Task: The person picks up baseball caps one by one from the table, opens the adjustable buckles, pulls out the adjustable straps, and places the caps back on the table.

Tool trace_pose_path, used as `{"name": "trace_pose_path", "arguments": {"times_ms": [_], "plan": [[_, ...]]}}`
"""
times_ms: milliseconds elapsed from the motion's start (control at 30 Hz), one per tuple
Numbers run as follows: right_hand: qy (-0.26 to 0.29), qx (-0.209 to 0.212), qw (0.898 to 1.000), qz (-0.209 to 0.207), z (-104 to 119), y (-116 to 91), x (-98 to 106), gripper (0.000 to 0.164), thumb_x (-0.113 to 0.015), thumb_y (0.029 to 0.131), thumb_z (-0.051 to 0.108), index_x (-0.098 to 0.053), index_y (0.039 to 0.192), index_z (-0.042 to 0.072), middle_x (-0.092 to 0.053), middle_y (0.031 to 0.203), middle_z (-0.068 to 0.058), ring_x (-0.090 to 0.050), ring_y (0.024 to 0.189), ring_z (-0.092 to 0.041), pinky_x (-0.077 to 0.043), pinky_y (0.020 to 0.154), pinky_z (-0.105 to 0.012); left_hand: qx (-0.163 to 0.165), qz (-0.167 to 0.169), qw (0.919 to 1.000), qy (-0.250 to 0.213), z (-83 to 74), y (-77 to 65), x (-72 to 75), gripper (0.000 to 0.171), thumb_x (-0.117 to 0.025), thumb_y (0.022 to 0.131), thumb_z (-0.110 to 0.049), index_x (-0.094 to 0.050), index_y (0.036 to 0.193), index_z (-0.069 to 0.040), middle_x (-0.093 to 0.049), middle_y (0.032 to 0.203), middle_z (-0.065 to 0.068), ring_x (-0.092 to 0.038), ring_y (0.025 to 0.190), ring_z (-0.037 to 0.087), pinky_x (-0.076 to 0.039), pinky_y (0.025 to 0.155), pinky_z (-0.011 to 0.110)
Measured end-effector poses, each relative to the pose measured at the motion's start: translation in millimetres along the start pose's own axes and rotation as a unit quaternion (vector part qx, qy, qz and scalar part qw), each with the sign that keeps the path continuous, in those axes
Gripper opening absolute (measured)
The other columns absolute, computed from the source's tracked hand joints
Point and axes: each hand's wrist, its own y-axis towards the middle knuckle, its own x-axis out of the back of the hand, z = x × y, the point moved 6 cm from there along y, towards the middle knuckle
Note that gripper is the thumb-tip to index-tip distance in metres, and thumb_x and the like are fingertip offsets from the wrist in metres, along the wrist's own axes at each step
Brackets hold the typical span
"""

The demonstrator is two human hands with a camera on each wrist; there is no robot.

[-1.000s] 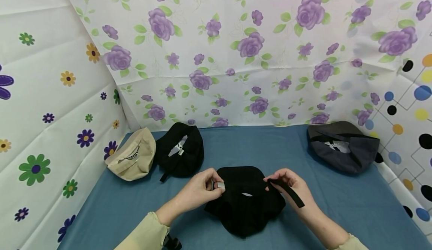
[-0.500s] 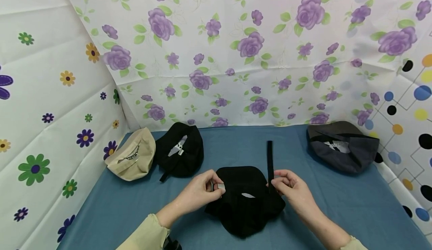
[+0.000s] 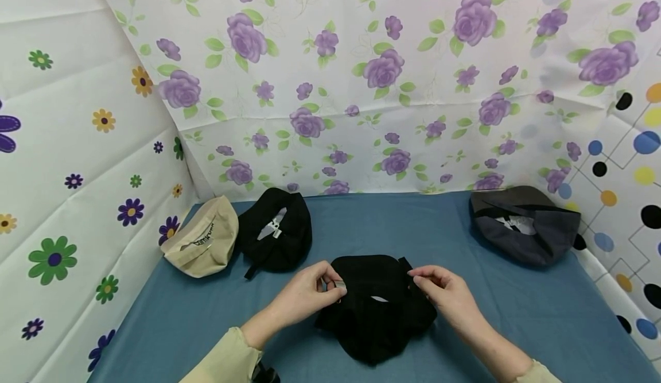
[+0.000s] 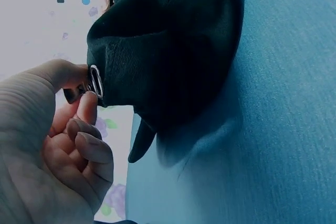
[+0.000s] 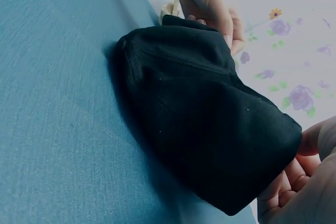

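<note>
A black cap [image 3: 377, 331] lies at the middle front of the table in the head view, with a narrow pale slit of its inside showing. My left hand [image 3: 302, 294] pinches a small metal buckle [image 4: 96, 81] at the cap's left side, between thumb and forefinger. At the cap's right side, my right hand [image 3: 451, 294] pinches a black strap [image 3: 405, 264] with thumb and forefinger; only a short end of it shows beyond the fingers. In the right wrist view, the cap's dark fabric hides most of the strap.
A beige cap [image 3: 198, 242] and another black cap [image 3: 294, 236] sit side by side at the back left. One dark grey cap [image 3: 552, 231] is at the back right. Patterned sheets hang behind and beside the blue tablecloth [image 3: 387, 222].
The strap at the right hung over my right hand, then stuck out away from me; now just a short end shows near the cap. My left hand has stayed at the buckle.
</note>
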Motion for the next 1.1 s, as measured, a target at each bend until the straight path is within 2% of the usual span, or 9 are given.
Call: {"name": "trace_pose_path", "arguments": {"times_ms": [167,400,567,733,833,967,1100], "plan": [[-0.045,-0.012,0.999,0.004,-3,1,0,0.032,-0.064,0.103,0.034,-0.073,0.124,0.011,-0.068,0.115,-0.003,-0.054,0.096,-0.02,-0.047,0.075,-0.031,0.012,0.006,0.9999,0.009,1.4,3.6,-2.2,0.017,-0.069,0.099,-0.038,-0.068,0.108,-0.023,-0.065,0.09,-0.006,-0.055,0.063,0.017,-0.048,0.057,0.031],[-0.058,-0.009,0.998,0.013,0,-3,2,0.05,-0.061,0.101,0.052,-0.065,0.139,0.019,-0.064,0.121,-0.005,-0.058,0.104,-0.022,-0.048,0.079,-0.034,0.02,0.023,0.9994,0.018,4.3,5.4,-3.6,0.023,-0.066,0.102,-0.035,-0.07,0.118,-0.019,-0.063,0.089,-0.003,-0.055,0.063,0.015,-0.046,0.057,0.031],[-0.074,0.01,0.997,0.02,-1,-6,8,0.057,-0.058,0.102,0.052,-0.055,0.147,0.016,-0.057,0.141,-0.007,-0.055,0.122,-0.022,-0.047,0.097,-0.041,0.037,0.006,0.9987,0.034,6.9,1.1,2.5,0.032,-0.065,0.102,-0.037,-0.068,0.126,-0.017,-0.061,0.093,-0.003,-0.055,0.067,0.016,-0.045,0.056,0.032],[-0.074,-0.024,0.996,0.038,-12,-9,18,0.074,-0.058,0.099,0.061,-0.045,0.153,0.013,-0.048,0.151,-0.013,-0.048,0.134,-0.026,-0.048,0.099,-0.045,0.082,-0.021,0.996,0.03,17.0,-9.5,12.2,0.044,-0.065,0.101,-0.045,-0.063,0.132,-0.015,-0.059,0.108,0.0,-0.058,0.078,0.018,-0.048,0.062,0.036],[-0.071,-0.064,0.994,0.054,-19,-11,23,0.088,-0.059,0.094,0.068,-0.038,0.156,0.009,-0.044,0.154,-0.018,-0.047,0.135,-0.032,-0.051,0.096,-0.047,0.113,-0.02,0.9933,0.01,23.6,-16.8,14.8,0.059,-0.065,0.099,-0.05,-0.056,0.143,-0.01,-0.058,0.124,0.005,-0.061,0.094,0.019,-0.051,0.07,0.038],[-0.053,-0.118,0.989,0.075,-28,-15,27,0.095,-0.061,0.092,0.069,-0.033,0.157,0.005,-0.04,0.154,-0.025,-0.052,0.131,-0.037,-0.053,0.094,-0.048,0.15,0.01,0.9877,-0.042,29.2,-25.1,12.4,0.079,-0.063,0.099,-0.053,-0.038,0.157,-0.006,-0.052,0.142,0.015,-0.061,0.116,0.029,-0.054,0.082,0.044],[-0.022,-0.157,0.983,0.09,-35,-20,28,0.094,-0.061,0.095,0.065,-0.029,0.157,0.001,-0.036,0.154,-0.031,-0.057,0.125,-0.038,-0.054,0.093,-0.049,0.183,0.039,0.9736,-0.131,30.8,-32.8,6.8,0.09,-0.064,0.1,-0.052,-0.023,0.161,-0.001,-0.044,0.15,0.023,-0.055,0.127,0.039,-0.055,0.089,0.049]]}}
